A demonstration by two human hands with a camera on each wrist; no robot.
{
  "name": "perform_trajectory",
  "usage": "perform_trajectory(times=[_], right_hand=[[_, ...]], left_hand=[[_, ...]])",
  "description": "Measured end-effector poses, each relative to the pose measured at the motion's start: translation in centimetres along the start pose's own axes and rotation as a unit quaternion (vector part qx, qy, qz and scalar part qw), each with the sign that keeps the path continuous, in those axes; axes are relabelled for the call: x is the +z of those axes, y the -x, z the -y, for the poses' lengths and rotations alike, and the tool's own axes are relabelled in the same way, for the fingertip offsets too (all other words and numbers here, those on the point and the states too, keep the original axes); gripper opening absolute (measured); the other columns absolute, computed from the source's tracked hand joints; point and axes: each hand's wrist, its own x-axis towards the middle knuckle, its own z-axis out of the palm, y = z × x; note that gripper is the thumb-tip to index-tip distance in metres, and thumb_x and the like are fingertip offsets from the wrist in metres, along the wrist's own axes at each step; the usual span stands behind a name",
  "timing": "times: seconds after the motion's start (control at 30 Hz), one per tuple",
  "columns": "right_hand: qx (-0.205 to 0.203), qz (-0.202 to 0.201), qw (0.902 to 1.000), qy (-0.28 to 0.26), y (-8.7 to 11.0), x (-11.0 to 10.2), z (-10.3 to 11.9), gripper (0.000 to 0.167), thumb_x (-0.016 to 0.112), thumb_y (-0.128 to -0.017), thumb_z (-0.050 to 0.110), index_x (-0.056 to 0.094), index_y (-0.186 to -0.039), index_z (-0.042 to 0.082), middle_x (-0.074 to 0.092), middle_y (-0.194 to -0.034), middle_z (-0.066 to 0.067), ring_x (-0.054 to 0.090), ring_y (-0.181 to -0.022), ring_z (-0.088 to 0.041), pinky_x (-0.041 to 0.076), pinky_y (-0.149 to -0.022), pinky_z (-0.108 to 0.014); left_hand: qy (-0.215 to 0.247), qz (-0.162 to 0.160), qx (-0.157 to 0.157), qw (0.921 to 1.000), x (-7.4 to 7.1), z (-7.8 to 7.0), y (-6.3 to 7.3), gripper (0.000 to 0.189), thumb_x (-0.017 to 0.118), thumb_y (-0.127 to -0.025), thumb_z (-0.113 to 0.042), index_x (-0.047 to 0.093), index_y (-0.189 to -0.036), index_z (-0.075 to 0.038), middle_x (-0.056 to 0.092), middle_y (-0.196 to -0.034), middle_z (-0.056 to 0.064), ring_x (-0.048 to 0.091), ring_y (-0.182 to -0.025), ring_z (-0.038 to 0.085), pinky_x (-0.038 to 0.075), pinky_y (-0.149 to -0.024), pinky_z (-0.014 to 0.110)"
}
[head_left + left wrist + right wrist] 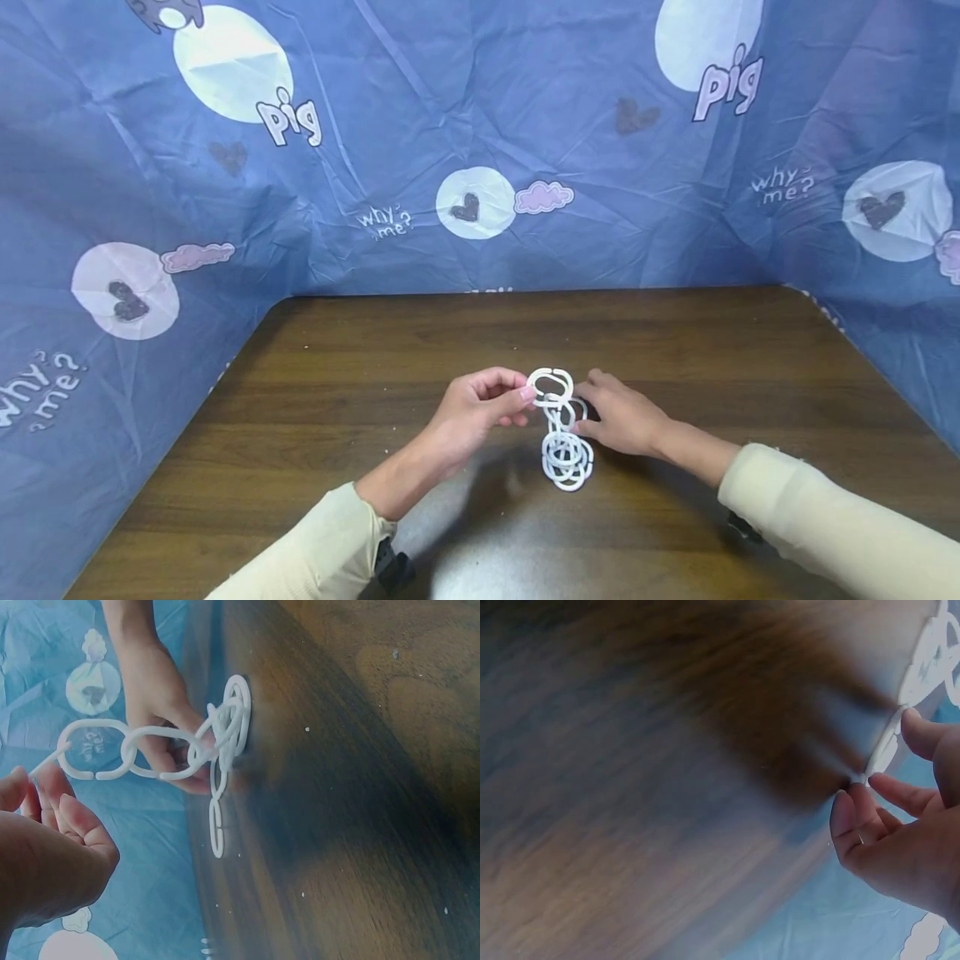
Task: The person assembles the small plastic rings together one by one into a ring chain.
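A chain of white plastic links (568, 487) hangs from my left hand (478, 406), and its lower links lie bunched on the table. Thumb and fingertips of that hand pinch the top link. In the left wrist view several joined links (94, 722) stretch from the left hand (60, 851) towards the bunch, and one loose end points down. My right hand (626, 417) is at the chain's right side, low over the table. Seen from the right wrist, the thumb and fingers of the right hand (915, 840) hold a link (886, 750) by its edges.
The brown wooden table (360, 350) has rounded far corners and a few tiny white specks. A blue printed cloth (390, 150) stands behind it and along both sides. Dark wrist straps (393, 568) show under the cream sleeves.
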Motion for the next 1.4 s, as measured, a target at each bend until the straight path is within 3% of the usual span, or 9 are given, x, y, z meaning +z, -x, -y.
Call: perform_trajectory(times=[0.17,0.43,0.57,0.7,0.9,1.03,1.17,1.3,1.4], right_hand=[[-0.011,0.003,0.9996,0.025,0.2,0.0,-0.1,0.046,0.074,-0.084,0.027,0.062,-0.119,0.002,0.051,-0.1,-0.004,0.049,-0.089,-0.018,0.046,-0.072,-0.035],[-0.009,0.024,0.9995,-0.018,0.5,-0.9,-1.1,0.052,0.077,-0.081,0.022,0.058,-0.124,0.0,0.052,-0.101,-0.007,0.051,-0.088,-0.018,0.046,-0.073,-0.035],[-0.015,0.027,0.9995,-0.005,0.4,-0.9,-1.0,0.06,0.079,-0.078,0.03,0.057,-0.125,-0.001,0.05,-0.101,-0.007,0.049,-0.085,-0.017,0.045,-0.069,-0.032],[-0.019,0.021,0.9996,0.009,0.5,-0.6,-0.7,0.053,0.078,-0.079,0.03,0.061,-0.121,0.002,0.048,-0.098,-0.004,0.046,-0.081,-0.015,0.041,-0.063,-0.03],[-0.03,-0.003,0.9991,0.031,0.7,-0.3,-1.0,0.05,0.077,-0.08,0.034,0.063,-0.117,0.004,0.05,-0.098,-0.003,0.048,-0.084,-0.016,0.045,-0.064,-0.032],[-0.038,-0.019,0.9972,0.061,0.9,-0.4,-1.3,0.054,0.075,-0.08,0.04,0.062,-0.116,0.002,0.056,-0.104,-0.007,0.056,-0.095,-0.023,0.051,-0.074,-0.042],[-0.041,-0.027,0.9965,0.067,0.9,-1.2,-1.5,0.058,0.073,-0.082,0.042,0.061,-0.119,-0.001,0.06,-0.111,-0.014,0.059,-0.104,-0.029,0.051,-0.084,-0.048],[-0.059,-0.055,0.9955,0.05,0.8,-2.5,-1.9,0.055,0.074,-0.081,0.039,0.062,-0.118,0.0,0.061,-0.11,-0.012,0.06,-0.098,-0.025,0.051,-0.084,-0.044],[-0.086,-0.092,0.9917,0.025,0.7,-3.6,-2.2,0.047,0.076,-0.079,0.033,0.064,-0.112,0.002,0.059,-0.095,-0.004,0.056,-0.082,-0.014,0.049,-0.072,-0.034]], left_hand=[[0.002,0.0,-0.001,1.0,0.0,0.0,0.0,0.018,0.068,-0.088,-0.011,0.064,-0.099,0.003,0.068,-0.082,0.004,0.065,-0.071,0.019,0.051,-0.073,0.031],[-0.001,-0.002,-0.001,1.0,-0.1,0.1,0.1,0.017,0.068,-0.088,-0.011,0.064,-0.098,0.002,0.068,-0.082,0.005,0.065,-0.07,0.017,0.05,-0.07,0.028],[-0.004,-0.002,-0.004,1.0,-0.1,0.0,0.1,0.017,0.068,-0.088,-0.011,0.065,-0.099,0.002,0.069,-0.085,0.009,0.064,-0.07,0.014,0.05,-0.072,0.03],[-0.003,-0.001,-0.003,1.0,-0.1,0.0,0.2,0.017,0.068,-0.088,-0.011,0.065,-0.099,0.001,0.068,-0.085,0.008,0.065,-0.071,0.016,0.05,-0.071,0.028],[0.0,-0.003,-0.003,1.0,0.0,0.0,0.2,0.017,0.068,-0.088,-0.011,0.065,-0.099,0.002,0.068,-0.085,0.009,0.065,-0.071,0.017,0.049,-0.07,0.027],[-0.002,0.0,-0.004,1.0,0.0,0.0,0.2,0.018,0.068,-0.088,-0.011,0.064,-0.1,0.002,0.068,-0.087,0.01,0.064,-0.071,0.015,0.05,-0.072,0.028],[-0.001,0.001,-0.003,1.0,0.0,-0.1,0.2,0.018,0.068,-0.088,-0.011,0.064,-0.1,0.002,0.068,-0.085,0.007,0.064,-0.07,0.014,0.05,-0.071,0.027],[0.0,0.002,-0.002,1.0,0.0,-0.1,0.2,0.018,0.068,-0.088,-0.011,0.064,-0.1,0.002,0.068,-0.083,0.003,0.064,-0.07,0.014,0.05,-0.07,0.026],[0.0,0.002,-0.003,1.0,0.1,-0.1,0.2,0.018,0.068,-0.088,-0.011,0.064,-0.1,0.002,0.068,-0.083,0.003,0.064,-0.071,0.016,0.05,-0.07,0.026]])
